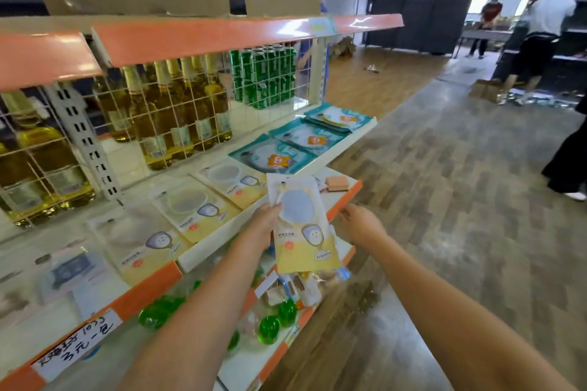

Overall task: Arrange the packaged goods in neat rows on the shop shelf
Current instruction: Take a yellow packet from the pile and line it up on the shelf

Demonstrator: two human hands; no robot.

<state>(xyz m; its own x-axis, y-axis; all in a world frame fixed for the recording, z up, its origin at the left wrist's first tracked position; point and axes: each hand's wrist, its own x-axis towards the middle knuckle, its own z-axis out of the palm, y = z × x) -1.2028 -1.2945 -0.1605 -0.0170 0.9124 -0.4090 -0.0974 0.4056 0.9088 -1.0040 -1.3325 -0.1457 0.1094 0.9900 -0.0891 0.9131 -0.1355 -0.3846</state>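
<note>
A yellow packet (pixel 303 225) is held upright in front of the shelf (pixel 254 205), just off its front edge, by the left hand (pixel 265 227), whose fingers are wrapped round the packet's left side. The right hand (pixel 360 224) is seen just beside the packet's right edge with its fingers loosely spread; nothing is gripped by it, and whether the packet is touched cannot be told.

Much of the arranging appears to be done. Three matching yellow packets (pixel 190 208) are laid flat in a row along the shelf, and further right three teal packets (pixel 303 138) are set out in a slightly overlapping line. The held packet is not yet placed. A gap at the shelf front between the yellow row and the teal one seems the likely spot, though this is only a judgement. To the far left, blurred packets (pixel 68 268) lie less evenly and may need straightening. On the lower shelf a loose pile of goods (pixel 295 287) is left unsorted.
</note>
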